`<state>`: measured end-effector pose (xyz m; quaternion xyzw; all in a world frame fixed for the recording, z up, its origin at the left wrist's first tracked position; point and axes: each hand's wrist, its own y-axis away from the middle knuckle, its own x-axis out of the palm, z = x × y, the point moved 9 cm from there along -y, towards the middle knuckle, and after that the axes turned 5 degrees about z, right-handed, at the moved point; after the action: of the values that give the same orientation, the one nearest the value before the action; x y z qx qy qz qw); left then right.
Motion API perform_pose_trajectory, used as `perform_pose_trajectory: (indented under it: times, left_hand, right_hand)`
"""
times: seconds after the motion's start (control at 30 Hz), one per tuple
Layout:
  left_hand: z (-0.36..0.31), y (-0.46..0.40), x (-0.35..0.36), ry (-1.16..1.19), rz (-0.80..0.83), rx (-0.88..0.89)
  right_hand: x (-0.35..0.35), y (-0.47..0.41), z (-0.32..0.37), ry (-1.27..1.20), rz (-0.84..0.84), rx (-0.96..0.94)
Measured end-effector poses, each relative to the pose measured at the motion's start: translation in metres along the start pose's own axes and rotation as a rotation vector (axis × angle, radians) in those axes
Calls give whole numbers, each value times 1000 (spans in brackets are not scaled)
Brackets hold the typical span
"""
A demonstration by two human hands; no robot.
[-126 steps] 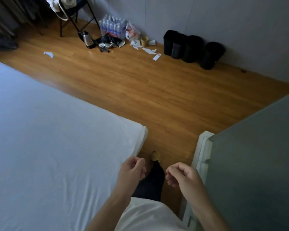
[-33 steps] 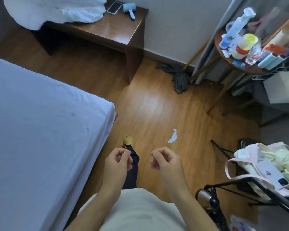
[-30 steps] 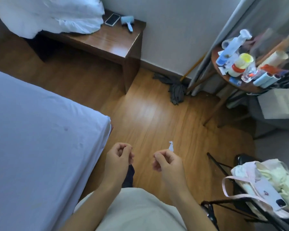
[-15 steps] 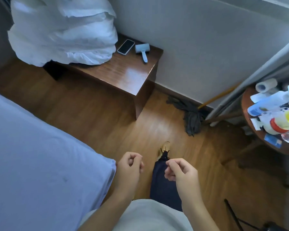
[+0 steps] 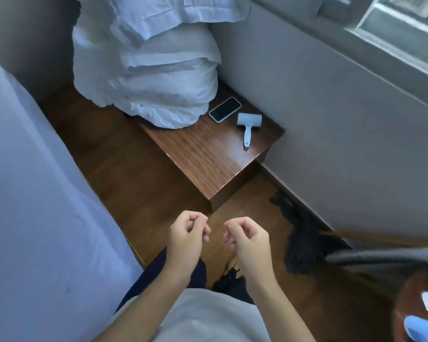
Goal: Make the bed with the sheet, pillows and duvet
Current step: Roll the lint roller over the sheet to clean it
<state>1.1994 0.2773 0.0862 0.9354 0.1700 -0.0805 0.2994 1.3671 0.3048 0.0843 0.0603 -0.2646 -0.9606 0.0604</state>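
Observation:
The bed (image 5: 35, 206) fills the left side, covered by a smooth white sheet. A stack of white pillows (image 5: 168, 48) and bunched white bedding (image 5: 146, 95) rests on a low wooden bench against the wall, ahead of me. My left hand (image 5: 187, 239) and my right hand (image 5: 248, 239) hang in front of my body over the floor, fingers curled loosely with nothing in them. Both hands are well short of the pile.
The wooden bench (image 5: 208, 156) also carries a phone (image 5: 224, 109) and a lint roller (image 5: 248, 124). A dark mop head (image 5: 302, 240) lies on the floor by the wall at right. A round side table (image 5: 410, 304) sits at the bottom right. A narrow floor strip separates bed and bench.
I have walked along the bed's side toward the bench, so the pillow pile and bench now appear much closer. My hands stay curled and empty throughout.

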Motion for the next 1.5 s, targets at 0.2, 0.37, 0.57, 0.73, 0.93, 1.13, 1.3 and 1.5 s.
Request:
perform_pose_trajectory:
  times: [0.2, 0.37, 0.57, 0.73, 0.93, 1.13, 1.3, 1.5]
  left_hand:
    - [-30, -73, 34, -36, 45, -53]
    - [-84, -161, 78, 26, 155, -23]
    - [-138, -235, 113, -12, 247, -5]
    - [-143, -272, 111, -8, 199, -84]
    - [-149, -320, 128, -1, 164, -109]
    - [-140, -356, 137, -9, 47, -177]
    - [-136, -373, 151, 18, -12, -231]
    - [-128, -375, 167, 38, -27, -277]
  right_hand:
    - [-10, -85, 22, -28, 16, 78]
    - [-35, -157, 72, 58, -74, 7]
    - [-44, -241, 93, 105, -161, 90]
    - [-41, -320, 65, 196, -161, 243]
    - [-49, -429, 36, 409, -127, 365]
    - [-55, -513, -9, 624, 7, 502]
    - [-60, -559, -42, 609, 52, 631]
    - [-51, -585, -46, 723, 25, 573]
